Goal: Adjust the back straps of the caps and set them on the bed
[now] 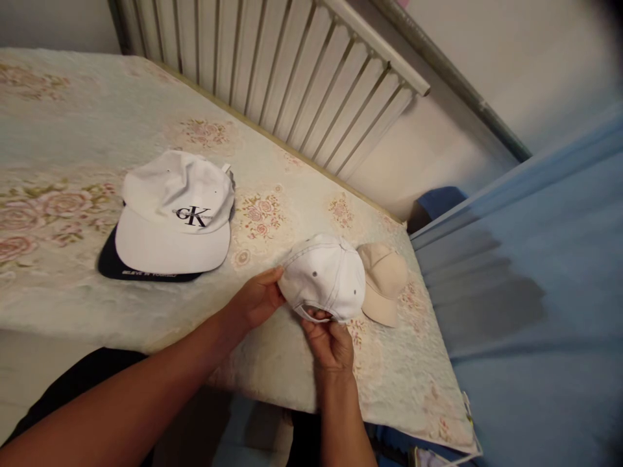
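A white baseball cap (335, 275) is held above the flowered cover, its back opening turned toward me. My left hand (260, 297) grips its left edge, thumb on the outside. At the back strap, the closed fingers of my right hand (331, 340) hold the cap by its lower rim. Just behind it on the right lies a beige cap (387, 275), partly hidden by the white one. Farther left, a white cap with black letters (178, 207) rests on top of a dark cap (111, 259), of which mainly the brim shows.
The flowered cover (272, 363) spreads over a bed-like surface. A white radiator (272, 71) stands along its far side, with a pipe (467, 91) on the wall. Blue curtain cloth (545, 285) hangs at the right. A dark blue object (440, 201) sits in the far corner.
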A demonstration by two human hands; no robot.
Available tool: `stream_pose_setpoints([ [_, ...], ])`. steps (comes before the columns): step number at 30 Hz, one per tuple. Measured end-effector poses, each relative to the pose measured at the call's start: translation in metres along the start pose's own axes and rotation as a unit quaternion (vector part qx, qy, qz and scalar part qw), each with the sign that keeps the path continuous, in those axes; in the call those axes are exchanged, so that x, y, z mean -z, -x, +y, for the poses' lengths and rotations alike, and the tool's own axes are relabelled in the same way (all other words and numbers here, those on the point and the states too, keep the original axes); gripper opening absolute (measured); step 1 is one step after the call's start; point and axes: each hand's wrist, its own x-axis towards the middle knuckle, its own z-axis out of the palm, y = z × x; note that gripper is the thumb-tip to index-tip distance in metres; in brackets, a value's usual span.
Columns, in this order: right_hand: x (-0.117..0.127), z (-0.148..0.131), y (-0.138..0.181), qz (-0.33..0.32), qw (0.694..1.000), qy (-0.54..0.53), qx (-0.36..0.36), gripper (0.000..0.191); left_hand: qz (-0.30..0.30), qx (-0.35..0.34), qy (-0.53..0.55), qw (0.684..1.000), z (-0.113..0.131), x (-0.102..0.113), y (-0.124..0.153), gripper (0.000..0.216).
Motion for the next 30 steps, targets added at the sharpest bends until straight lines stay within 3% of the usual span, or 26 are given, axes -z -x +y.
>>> stream_pose_setpoints([
  [5, 0.0, -0.009, -0.004, 0.055, 0.994, -0.072, 0.062, 0.056, 0.016, 0.019, 0.013, 1.0, 0.002, -0.002, 0.0, 0.023],
  [11, 0.014, -0.013, -0.016, 0.149, 0.985, -0.057, 0.069, 0.028, 0.004, 0.065, 0.036, 0.997, 0.001, 0.004, -0.001, 0.029],
  [20, 0.026, -0.014, -0.023, 0.128, 0.991, -0.021, 0.031, 0.033, -0.036, 0.056, -0.002, 0.998, -0.002, 0.009, -0.002, 0.027],
  [25, 0.034, -0.015, -0.027, 0.14, 0.99, -0.007, 0.003, 0.025, -0.062, 0.098, 0.024, 0.993, -0.003, 0.003, -0.001, 0.045],
  [30, 0.039, -0.013, -0.026, 0.14, 0.99, -0.001, -0.018, 0.021, -0.055, 0.111, 0.008, 0.992, -0.004, 0.001, -0.003, 0.032],
])
